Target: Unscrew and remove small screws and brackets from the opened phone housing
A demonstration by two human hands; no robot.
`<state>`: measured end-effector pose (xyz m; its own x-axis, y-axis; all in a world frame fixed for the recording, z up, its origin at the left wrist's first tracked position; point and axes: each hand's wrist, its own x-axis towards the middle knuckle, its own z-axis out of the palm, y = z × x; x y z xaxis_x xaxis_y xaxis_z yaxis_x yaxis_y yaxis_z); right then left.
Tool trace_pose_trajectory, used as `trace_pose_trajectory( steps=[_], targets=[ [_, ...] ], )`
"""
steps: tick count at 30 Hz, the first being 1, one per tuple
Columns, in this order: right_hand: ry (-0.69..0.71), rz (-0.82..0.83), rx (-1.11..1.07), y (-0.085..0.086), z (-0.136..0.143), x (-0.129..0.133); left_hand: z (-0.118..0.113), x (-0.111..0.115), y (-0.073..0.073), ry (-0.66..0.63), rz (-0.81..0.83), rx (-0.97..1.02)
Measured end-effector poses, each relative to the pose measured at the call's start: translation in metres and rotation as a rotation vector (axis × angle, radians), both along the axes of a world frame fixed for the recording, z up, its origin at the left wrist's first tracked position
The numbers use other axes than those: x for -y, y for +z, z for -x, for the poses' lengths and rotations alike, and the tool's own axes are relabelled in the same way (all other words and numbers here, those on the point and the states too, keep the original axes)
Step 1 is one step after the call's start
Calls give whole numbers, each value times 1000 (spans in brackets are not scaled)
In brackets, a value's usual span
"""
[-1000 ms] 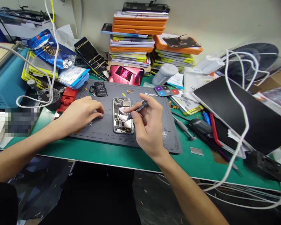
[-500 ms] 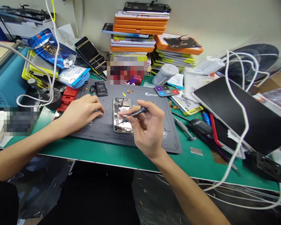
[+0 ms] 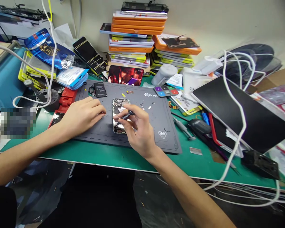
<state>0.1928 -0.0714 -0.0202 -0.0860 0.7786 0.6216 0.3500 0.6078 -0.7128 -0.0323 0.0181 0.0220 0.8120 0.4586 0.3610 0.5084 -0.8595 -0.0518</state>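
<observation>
An opened phone (image 3: 116, 128) lies on the dark grey work mat (image 3: 156, 133), its inner boards and parts exposed. My right hand (image 3: 141, 131) is closed around a small dark screwdriver (image 3: 128, 115), held slanted over the phone's left half. Fingers and handle cover part of the phone, and the screwdriver's tip is hard to make out. Left of the phone, my left hand (image 3: 82, 115) rests on the mat with its fingers curled and close together; what they hold, if anything, is hidden. Behind it lies a black phone battery (image 3: 100, 90).
Small loose parts (image 3: 149, 107) lie on the mat's right side. A phone with a lit screen (image 3: 125, 75) leans at the back before stacked orange boxes (image 3: 137, 28). White cable (image 3: 235, 95) loops over the right side, near a black panel (image 3: 244, 114). A blue machine (image 3: 6, 85) stands left.
My right hand has moved left with the screwdriver, now held more over the phone's left side. My left hand stays in nearly the same place. The whole view has shifted slightly.
</observation>
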Motion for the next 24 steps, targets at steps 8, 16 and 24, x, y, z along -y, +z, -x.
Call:
trace_pose_trajectory(
  steps=[8, 16, 24],
  targets=[
    [12, -6, -11, -3, -1, -1, -5, 9, 0, -68, -44, -33],
    [-20, -5, 48, -2, -4, -1, -8, 16, -9, -62, 1, 15],
    [-150, -146, 289, 3, -6, -2, -11, 22, -18, -16, 76, 62]
  ],
)
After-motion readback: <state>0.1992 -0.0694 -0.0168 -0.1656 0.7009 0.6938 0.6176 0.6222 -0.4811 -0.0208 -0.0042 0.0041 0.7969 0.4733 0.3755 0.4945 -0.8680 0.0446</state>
